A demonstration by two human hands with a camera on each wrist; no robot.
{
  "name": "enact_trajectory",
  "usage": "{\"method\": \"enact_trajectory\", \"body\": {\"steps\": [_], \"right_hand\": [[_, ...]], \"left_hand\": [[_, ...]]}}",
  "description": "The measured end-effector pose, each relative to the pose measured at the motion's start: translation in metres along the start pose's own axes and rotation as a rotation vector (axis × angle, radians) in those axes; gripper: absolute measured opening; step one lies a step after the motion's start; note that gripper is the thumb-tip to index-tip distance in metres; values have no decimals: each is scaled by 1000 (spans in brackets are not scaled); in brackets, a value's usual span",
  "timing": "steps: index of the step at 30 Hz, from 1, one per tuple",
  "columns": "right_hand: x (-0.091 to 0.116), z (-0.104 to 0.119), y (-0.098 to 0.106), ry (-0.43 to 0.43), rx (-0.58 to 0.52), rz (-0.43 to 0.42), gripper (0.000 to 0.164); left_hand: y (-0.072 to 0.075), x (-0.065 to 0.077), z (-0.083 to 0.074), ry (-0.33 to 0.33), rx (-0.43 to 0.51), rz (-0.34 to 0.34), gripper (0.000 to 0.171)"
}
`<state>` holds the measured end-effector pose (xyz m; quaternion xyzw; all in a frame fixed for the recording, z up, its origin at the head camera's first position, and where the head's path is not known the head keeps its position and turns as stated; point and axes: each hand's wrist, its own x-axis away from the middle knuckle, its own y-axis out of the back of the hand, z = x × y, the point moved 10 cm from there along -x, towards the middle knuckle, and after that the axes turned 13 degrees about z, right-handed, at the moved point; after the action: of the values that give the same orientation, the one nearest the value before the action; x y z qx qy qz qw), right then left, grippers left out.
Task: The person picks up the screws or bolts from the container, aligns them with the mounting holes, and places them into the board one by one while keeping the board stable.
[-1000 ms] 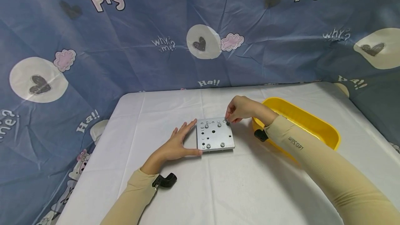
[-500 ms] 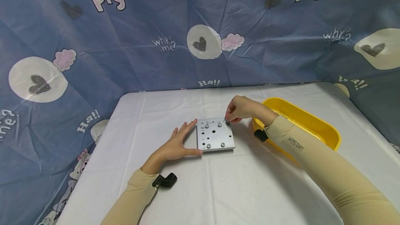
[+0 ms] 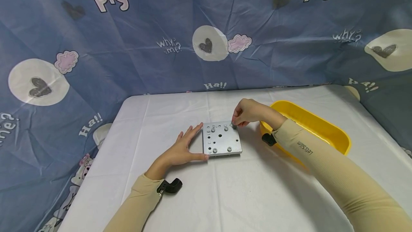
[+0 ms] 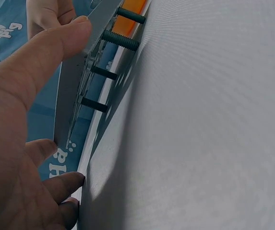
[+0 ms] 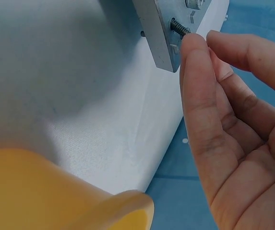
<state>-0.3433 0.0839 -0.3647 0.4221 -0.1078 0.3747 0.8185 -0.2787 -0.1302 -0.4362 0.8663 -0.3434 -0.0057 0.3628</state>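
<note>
A square silver metal plate (image 3: 227, 140) with holes and several socket-head screws lies in the middle of the white table. Beneath it, dark threaded screw shanks (image 4: 120, 40) stick out toward the cloth in the left wrist view. My left hand (image 3: 181, 149) spans the plate's left side, thumb at the near corner and index finger at the far corner, holding it between them. At the far right corner my right hand (image 3: 250, 112) pinches a screw (image 5: 179, 27). Its thread stands in a hole of the plate; the fingertips hide its head.
A yellow plastic bin (image 3: 317, 124) stands on the right of the table, partly under the right forearm. White cloth (image 3: 180, 203) covers the table. A blue printed curtain (image 3: 173, 71) hangs behind it.
Both hands and the plate stay in place. The right fingers shift only slightly at the screw, which looks a little more upright than one second ago.
</note>
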Motion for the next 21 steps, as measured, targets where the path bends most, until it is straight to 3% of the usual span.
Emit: {"method": "enact_trajectory", "body": {"steps": [21], "right_hand": [[4, 3, 1, 16, -14, 10, 8]], "left_hand": [[0, -1, 1, 2, 3, 5, 123]]}}
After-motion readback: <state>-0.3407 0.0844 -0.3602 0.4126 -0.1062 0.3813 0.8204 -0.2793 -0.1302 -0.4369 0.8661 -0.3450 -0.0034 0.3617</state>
